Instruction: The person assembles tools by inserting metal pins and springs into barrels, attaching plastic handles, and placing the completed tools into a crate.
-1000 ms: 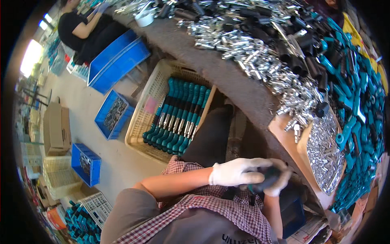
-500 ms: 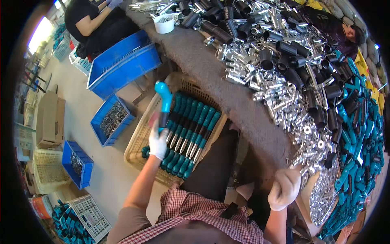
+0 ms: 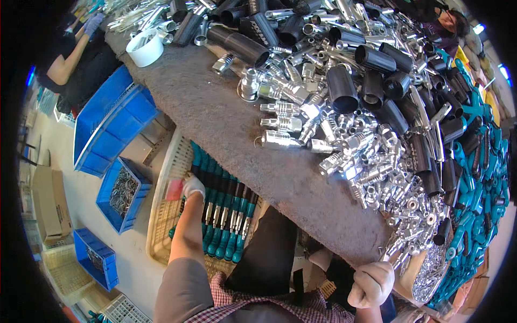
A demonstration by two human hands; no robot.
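My left hand (image 3: 193,185), in a white glove, is down inside a cream plastic crate (image 3: 156,237) at the left end of a row of teal-handled tools (image 3: 219,202). These have black sleeves and silver shafts and lie side by side. Its fingers look curled round the leftmost teal-handled tool, which the hand partly covers. My right hand (image 3: 371,284), also gloved, is a closed fist at the bench's near edge, beside a heap of silver metal fittings (image 3: 371,167). Whatever it may hold is hidden.
Black tubes (image 3: 342,89) and a white cup (image 3: 145,48) sit on the brown cloth-covered bench (image 3: 215,102). More teal handles (image 3: 474,188) are piled at the right. Blue bins (image 3: 110,132) stand at left on the floor. Another person (image 3: 67,67) sits far left; one more is at far right.
My left hand has lowered the raised teal-handled tool into the crate beside the row. The view has shifted toward the bench. My right hand stays a fist near the bench edge.
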